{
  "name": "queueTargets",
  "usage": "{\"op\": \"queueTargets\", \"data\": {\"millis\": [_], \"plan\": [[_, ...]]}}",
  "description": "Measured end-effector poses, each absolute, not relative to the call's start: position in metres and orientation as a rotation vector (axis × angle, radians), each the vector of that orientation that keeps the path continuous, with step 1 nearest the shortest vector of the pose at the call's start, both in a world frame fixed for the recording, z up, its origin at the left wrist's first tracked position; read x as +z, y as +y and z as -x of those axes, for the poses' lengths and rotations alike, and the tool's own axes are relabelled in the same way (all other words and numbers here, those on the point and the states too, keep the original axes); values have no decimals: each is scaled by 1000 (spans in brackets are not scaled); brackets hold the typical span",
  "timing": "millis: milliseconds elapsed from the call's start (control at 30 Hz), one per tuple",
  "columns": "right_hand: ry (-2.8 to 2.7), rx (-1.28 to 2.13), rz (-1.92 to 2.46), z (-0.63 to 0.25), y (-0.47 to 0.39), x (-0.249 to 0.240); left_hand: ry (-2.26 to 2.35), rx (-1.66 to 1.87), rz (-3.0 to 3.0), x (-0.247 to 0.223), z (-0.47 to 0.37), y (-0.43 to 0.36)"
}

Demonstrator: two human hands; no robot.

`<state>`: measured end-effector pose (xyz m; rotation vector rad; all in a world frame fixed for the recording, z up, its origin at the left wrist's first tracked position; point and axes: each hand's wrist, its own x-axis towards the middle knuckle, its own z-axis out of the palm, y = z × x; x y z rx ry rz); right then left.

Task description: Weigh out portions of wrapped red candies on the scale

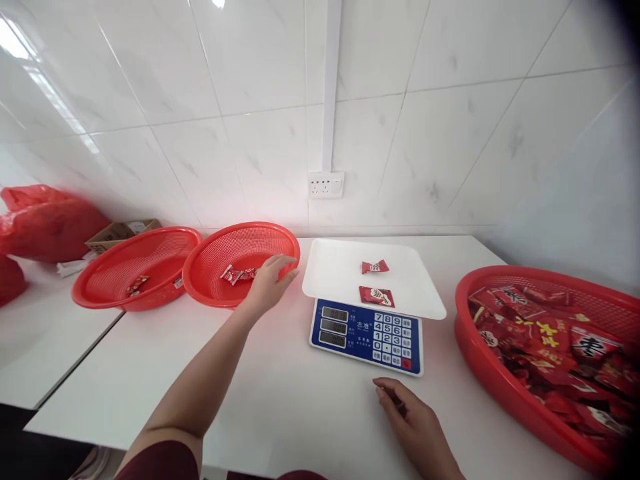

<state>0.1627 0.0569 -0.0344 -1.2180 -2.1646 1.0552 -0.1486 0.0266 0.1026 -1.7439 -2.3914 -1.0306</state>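
Observation:
My left hand (273, 283) is over the right rim of the middle red basket (240, 233), its fingers apart and nothing seen in them. A few red wrapped packets (239, 274) lie in that basket. Two red packets, one farther back (375, 267) and one nearer (377, 296), rest on the white tray (330, 267) of a blue digital scale (366, 335). My right hand (407, 417) rests on the table in front of the scale, fingers curled with thumb near the index finger; whether anything is inside is hidden.
A large red basket (505, 383) full of red packets stands at the right. Another red basket (135, 267) with a few packets is at the left. Behind it are a cardboard box (117, 233) and a red plastic bag (50, 223). A tiled wall backs the white table (280, 400).

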Motion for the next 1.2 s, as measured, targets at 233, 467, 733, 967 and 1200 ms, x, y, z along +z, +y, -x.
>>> {"op": "queueTargets", "data": {"millis": [233,467,733,967,1200], "plan": [[-2266,621,1009,-132,124,44,-2140,-2012,1778,109,115,16],[-2604,534,1027,-87,187,70,-2088,-2342,2032,117,114,0],[-2776,564,1159,-65,200,96,-1915,-1721,2732,142,102,-34],[-2444,966,856,15,163,126,-1657,-1309,3058,149,109,-39],[-2664,328,788,15,190,123,-1795,-1081,2812,148,122,-43]]}}
